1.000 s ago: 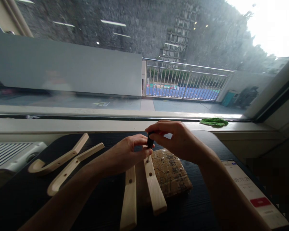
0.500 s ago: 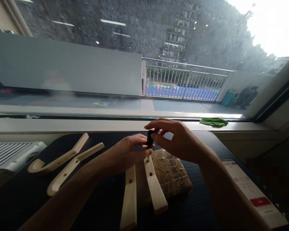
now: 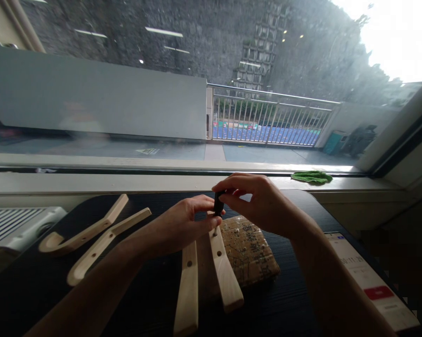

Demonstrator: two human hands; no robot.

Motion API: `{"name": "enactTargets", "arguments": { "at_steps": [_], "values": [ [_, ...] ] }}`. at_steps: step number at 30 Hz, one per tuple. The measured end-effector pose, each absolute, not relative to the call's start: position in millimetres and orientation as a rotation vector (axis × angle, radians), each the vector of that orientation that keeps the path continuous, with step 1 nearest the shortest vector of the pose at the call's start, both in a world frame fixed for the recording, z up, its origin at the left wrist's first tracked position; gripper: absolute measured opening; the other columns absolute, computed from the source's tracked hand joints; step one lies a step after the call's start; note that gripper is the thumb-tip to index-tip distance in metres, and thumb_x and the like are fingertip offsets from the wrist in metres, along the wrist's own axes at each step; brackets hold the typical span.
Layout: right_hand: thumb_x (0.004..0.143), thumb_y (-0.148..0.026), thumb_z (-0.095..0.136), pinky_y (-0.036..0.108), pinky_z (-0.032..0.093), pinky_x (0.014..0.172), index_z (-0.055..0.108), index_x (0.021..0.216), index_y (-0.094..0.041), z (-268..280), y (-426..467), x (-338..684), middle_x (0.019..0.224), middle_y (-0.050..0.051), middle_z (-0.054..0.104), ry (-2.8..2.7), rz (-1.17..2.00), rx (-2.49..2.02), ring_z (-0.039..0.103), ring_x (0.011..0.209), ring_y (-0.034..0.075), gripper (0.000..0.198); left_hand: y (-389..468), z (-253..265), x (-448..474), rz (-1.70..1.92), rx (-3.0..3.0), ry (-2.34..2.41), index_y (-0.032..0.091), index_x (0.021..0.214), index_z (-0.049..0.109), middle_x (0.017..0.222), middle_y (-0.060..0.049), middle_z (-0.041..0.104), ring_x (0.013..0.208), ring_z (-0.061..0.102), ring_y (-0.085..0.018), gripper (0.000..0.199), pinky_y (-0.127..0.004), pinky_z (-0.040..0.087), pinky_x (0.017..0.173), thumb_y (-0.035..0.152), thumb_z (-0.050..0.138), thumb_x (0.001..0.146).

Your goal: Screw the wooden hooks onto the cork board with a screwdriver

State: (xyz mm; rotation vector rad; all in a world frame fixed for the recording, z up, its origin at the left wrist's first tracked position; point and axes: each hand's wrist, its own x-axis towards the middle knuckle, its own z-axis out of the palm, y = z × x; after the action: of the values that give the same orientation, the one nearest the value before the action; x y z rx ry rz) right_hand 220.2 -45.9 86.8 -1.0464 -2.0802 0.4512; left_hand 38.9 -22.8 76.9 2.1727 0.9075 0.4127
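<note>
A small screwdriver point(image 3: 218, 204) with a black handle stands upright, its metal shaft meeting the upper hole of a pale wooden piece point(image 3: 226, 278). My right hand point(image 3: 256, 201) pinches the top of the handle between thumb and fingers. Lower on the same handle, the thumb and fingers of my left hand point(image 3: 189, 222) are closed round it. A second bent wooden piece point(image 3: 188, 290) with a hole lies just left, its upper end hidden by my left hand. Whether a screw is under the tip is too small to tell.
Two curved wooden pieces, one farther back point(image 3: 87, 234) and one nearer point(image 3: 94, 255), lie at the left of the black table point(image 3: 284, 309). A tape-wrapped cardboard piece point(image 3: 253, 252) lies under the work. A phone point(image 3: 368, 276) is at right; a green cloth point(image 3: 312, 177) rests on the sill.
The fingers of my right hand have shifted slightly on the screwdriver's handle top. My left hand and the wooden pieces keep their places; the view moved a little.
</note>
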Motion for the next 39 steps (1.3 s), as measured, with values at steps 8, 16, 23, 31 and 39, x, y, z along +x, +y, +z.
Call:
{"name": "enactTargets", "arguments": {
  "at_steps": [8,16,23,31,39],
  "values": [
    [0.081,-0.017,0.053,0.026,0.045,0.068,0.065,0.095,-0.019,86.7,-45.1,219.7,0.087,0.001,0.062,-2.080,0.396,-1.060,0.057,0.075,0.011,0.019,-22.9,77.8,38.2,0.410,2.182,0.916,0.021,0.084,0.062,0.092,-0.001,0.060,0.091,0.055,-0.018,0.021,-0.027,0.043,0.078,0.032,0.044,0.082],
    [0.080,-0.019,0.054,0.028,0.047,0.074,0.063,0.101,-0.019,85.9,-45.5,217.5,0.099,0.003,0.063,-2.063,0.401,-1.016,0.058,0.084,0.013,0.023,-24.2,79.7,38.1,0.405,2.163,0.917,0.021,0.088,0.063,0.094,-0.001,0.061,0.087,0.055,-0.018,0.024,-0.026,0.043,0.075,0.033,0.043,0.082],
    [0.081,-0.009,0.048,0.027,0.046,0.075,0.065,0.095,-0.020,87.6,-46.4,218.2,0.095,0.001,0.064,-2.079,0.438,-0.980,0.058,0.085,0.012,0.025,-23.9,80.8,37.5,0.425,2.159,0.884,0.021,0.082,0.062,0.095,0.001,0.060,0.090,0.055,-0.017,0.020,-0.026,0.041,0.079,0.029,0.045,0.081],
    [0.080,-0.013,0.052,0.028,0.045,0.073,0.065,0.091,-0.019,86.1,-44.9,219.7,0.090,0.001,0.063,-2.085,0.408,-1.024,0.058,0.081,0.013,0.018,-24.3,79.8,39.0,0.420,2.165,0.887,0.021,0.085,0.063,0.097,0.000,0.060,0.091,0.055,-0.017,0.022,-0.026,0.042,0.079,0.031,0.044,0.082],
    [0.081,-0.017,0.053,0.028,0.046,0.071,0.063,0.092,-0.018,87.2,-45.3,219.3,0.088,0.001,0.063,-2.078,0.427,-1.038,0.058,0.078,0.012,0.015,-25.7,82.7,38.5,0.401,2.154,0.889,0.021,0.086,0.063,0.100,-0.001,0.059,0.091,0.055,-0.018,0.023,-0.026,0.043,0.078,0.032,0.043,0.082]
  ]
}}
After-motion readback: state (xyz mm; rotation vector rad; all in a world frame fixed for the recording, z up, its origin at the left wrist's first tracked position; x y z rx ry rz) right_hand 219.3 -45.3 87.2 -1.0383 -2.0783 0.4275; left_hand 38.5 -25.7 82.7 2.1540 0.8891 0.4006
